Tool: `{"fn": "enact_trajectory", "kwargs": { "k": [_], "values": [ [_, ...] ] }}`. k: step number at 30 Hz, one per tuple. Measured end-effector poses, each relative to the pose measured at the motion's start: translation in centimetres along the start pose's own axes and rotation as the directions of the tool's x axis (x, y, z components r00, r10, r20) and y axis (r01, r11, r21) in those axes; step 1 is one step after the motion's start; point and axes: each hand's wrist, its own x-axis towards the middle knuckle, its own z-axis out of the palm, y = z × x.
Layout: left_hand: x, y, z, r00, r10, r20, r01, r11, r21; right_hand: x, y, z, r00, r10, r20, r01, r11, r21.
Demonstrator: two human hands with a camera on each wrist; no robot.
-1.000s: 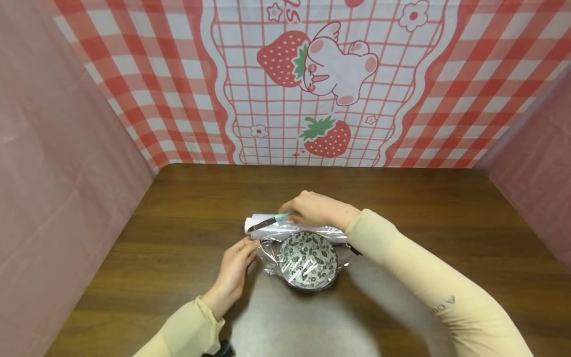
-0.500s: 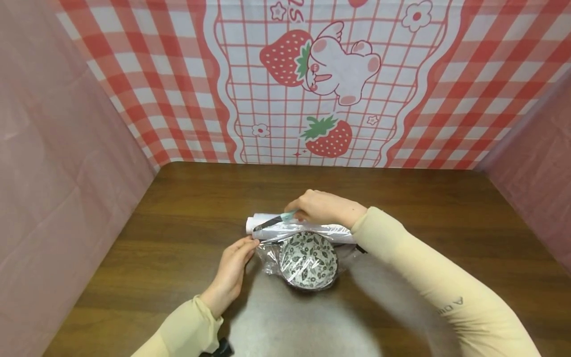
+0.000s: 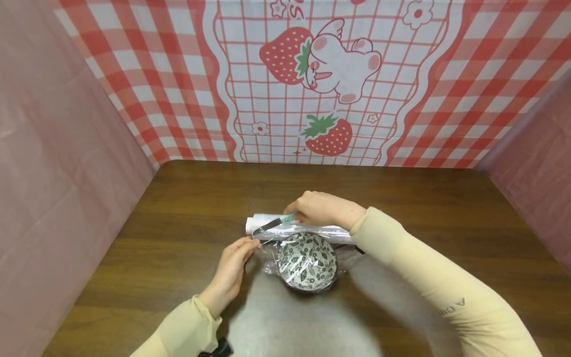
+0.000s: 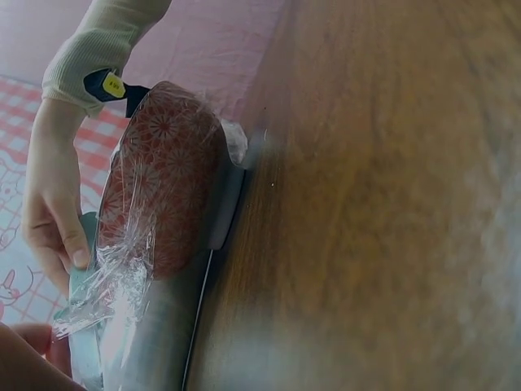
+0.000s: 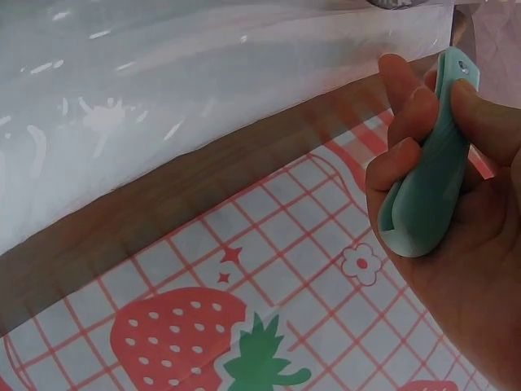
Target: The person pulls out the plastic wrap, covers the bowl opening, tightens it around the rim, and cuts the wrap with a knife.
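A patterned bowl [image 3: 308, 262] with dark leaves and flowers stands under clear plastic wrap [image 3: 269, 258]. The wrap runs back from the bowl to its white roll [image 3: 321, 232], just behind. My left hand [image 3: 232, 265] pinches the wrap's edge at the roll's left end. My right hand [image 3: 323, 207], above the roll, grips a folding knife by its teal handle [image 5: 435, 179]; the dark blade [image 3: 267, 225] points left over the wrap. From the side, the left wrist view shows the bowl's reddish patterned wall [image 4: 167, 175] through crinkled film.
The brown wooden table [image 3: 187, 208] carries the bowl and roll. A red-and-white strawberry cloth [image 3: 285, 139] hangs at the back. Pink curtains [image 3: 67, 148] close in both sides.
My right hand and the knife have shifted slightly to the right over the roll. My left hand keeps its pinch on the wrap, and the bowl stays in place.
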Motion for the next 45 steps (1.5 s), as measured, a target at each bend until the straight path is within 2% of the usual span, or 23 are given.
{"fn": "enact_trajectory", "kwargs": {
  "k": [8, 16, 27, 37, 45],
  "values": [
    [0.1, -0.2, 0.0, 1.0, 0.018, 0.013, -0.018, 1.0, 0.023, 0.1, -1.2, -0.1, 0.999, 0.046, 0.011, -0.045, 0.998, -0.04],
    [0.0, -0.2, 0.2, 0.999, 0.017, 0.05, -0.019, 0.999, 0.045, 0.3, -1.9, 0.1, 0.998, 0.047, 0.042, -0.042, 0.992, -0.123],
    [0.0, 0.0, 0.1, 0.998, 0.029, 0.063, -0.028, 0.999, -0.016, -0.5, -1.5, -0.3, 0.998, 0.049, 0.029, -0.046, 0.994, -0.096],
    [0.1, -0.1, -0.2, 0.998, 0.03, 0.06, -0.029, 0.999, -0.026, -1.7, -0.7, -0.4, 0.999, 0.031, 0.011, -0.029, 0.99, -0.136],
    [0.1, 0.0, -0.4, 0.998, 0.024, 0.065, -0.022, 0.999, -0.034, -2.1, -0.2, -0.2, 0.999, 0.051, 0.013, -0.049, 0.993, -0.108]
  ]
}}
